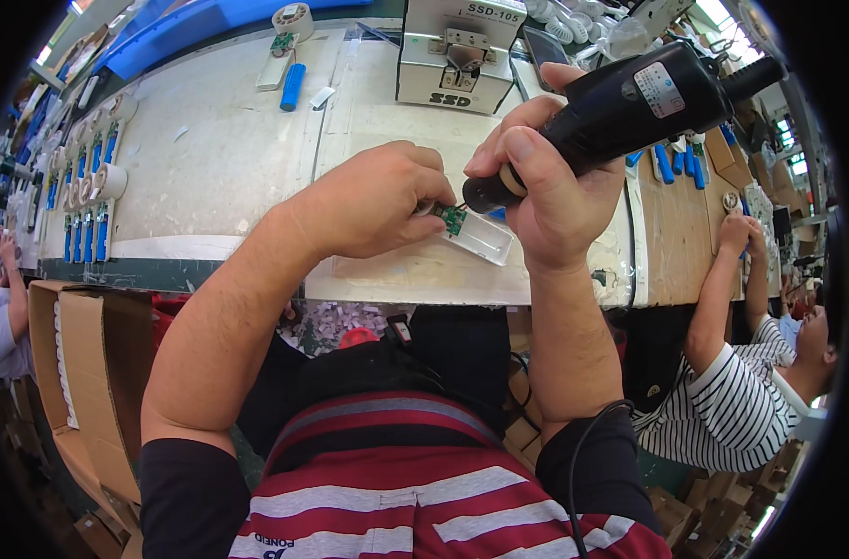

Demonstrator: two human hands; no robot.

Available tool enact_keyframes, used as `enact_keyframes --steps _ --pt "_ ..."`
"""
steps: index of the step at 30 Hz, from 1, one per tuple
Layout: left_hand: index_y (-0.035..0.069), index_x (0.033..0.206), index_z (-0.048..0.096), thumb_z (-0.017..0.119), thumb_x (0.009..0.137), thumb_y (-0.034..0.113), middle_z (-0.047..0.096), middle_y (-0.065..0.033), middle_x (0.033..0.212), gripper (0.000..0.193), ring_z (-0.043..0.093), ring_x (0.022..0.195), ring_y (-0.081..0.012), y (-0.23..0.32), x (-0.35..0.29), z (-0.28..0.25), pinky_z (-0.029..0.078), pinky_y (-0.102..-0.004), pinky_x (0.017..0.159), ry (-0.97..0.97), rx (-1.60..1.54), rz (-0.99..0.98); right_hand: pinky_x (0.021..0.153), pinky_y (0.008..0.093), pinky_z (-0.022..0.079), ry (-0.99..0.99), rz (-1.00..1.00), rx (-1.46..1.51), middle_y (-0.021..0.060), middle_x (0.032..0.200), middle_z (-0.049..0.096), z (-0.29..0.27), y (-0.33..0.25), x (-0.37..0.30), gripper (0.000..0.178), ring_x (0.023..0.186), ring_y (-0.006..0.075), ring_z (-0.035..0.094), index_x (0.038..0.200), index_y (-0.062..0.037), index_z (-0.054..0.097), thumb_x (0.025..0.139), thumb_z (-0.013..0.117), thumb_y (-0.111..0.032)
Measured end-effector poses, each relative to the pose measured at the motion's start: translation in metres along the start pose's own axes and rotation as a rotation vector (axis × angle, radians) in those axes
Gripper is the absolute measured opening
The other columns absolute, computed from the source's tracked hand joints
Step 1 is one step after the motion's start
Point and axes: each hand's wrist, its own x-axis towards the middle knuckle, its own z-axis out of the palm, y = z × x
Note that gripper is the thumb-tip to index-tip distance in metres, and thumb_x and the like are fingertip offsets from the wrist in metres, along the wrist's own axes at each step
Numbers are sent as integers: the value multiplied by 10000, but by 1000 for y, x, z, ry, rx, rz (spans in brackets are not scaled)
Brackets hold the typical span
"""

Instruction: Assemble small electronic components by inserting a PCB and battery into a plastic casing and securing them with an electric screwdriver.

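Gripping black driver (638, 107) in right hand (569, 191), with fingers wrapped round front of barrel. Tilted nose-down to the left, aimed at green board (452, 221). Can't tell if touching at the tip. Pinching left end of white case (485, 242) in left hand (387, 200), with fingers curled over; contact partly hidden. Located near front edge of surface (229, 186), between both hands: case, with board in left end and open hollow to the right.

Farther back on surface: silver-white box (454, 70) with metal fitting on front, standing upright. Just right of it: dark phone (543, 56), then heap of white fans (564, 23). Left of it: second case (275, 72) with board, next to round white fan (292, 20) and blue cell (294, 87); near cell, small white piece (322, 98).

Lined up at far left: more units (87, 233) with blue cells. Along back left: blue tray (182, 37).

Below surface, left: open carton (98, 391). Below, centre: white scraps (336, 324). At right: co-worker (722, 410) in striped shirt, with hands at another fan unit.
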Motion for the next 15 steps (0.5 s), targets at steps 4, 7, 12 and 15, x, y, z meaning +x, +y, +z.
enact_keyframes --steps 4,7,12,15 --pt "46 1063 771 832 865 181 709 -135 1095 247 656 1092 -366 0 0 0 540 -462 965 -5 -6 -5 687 385 620 -3 -7 3 146 818 664 1 -2 1 584 675 235 690 1476 80 455 944 680 -7" --pt "47 1060 770 832 860 178 708 -135 1094 246 655 1090 -366 -1 0 0 539 -461 962 -7 -7 0 687 385 620 0 -3 8 145 816 663 1 -1 1 590 674 235 690 1476 81 452 942 685 -10" --pt "50 1056 769 832 852 172 708 -132 1083 246 654 1086 -366 1 1 -2 538 -462 955 -19 -18 -20 689 378 618 8 12 -4 146 817 664 -1 0 1 599 675 234 691 1475 79 443 941 695 -22" --pt "51 1061 770 832 852 170 705 -130 1074 247 653 1079 -365 -1 1 -1 538 -461 953 4 -14 9 693 372 616 -2 12 -7 145 815 663 -1 0 0 603 676 233 693 1476 75 437 942 699 -29"
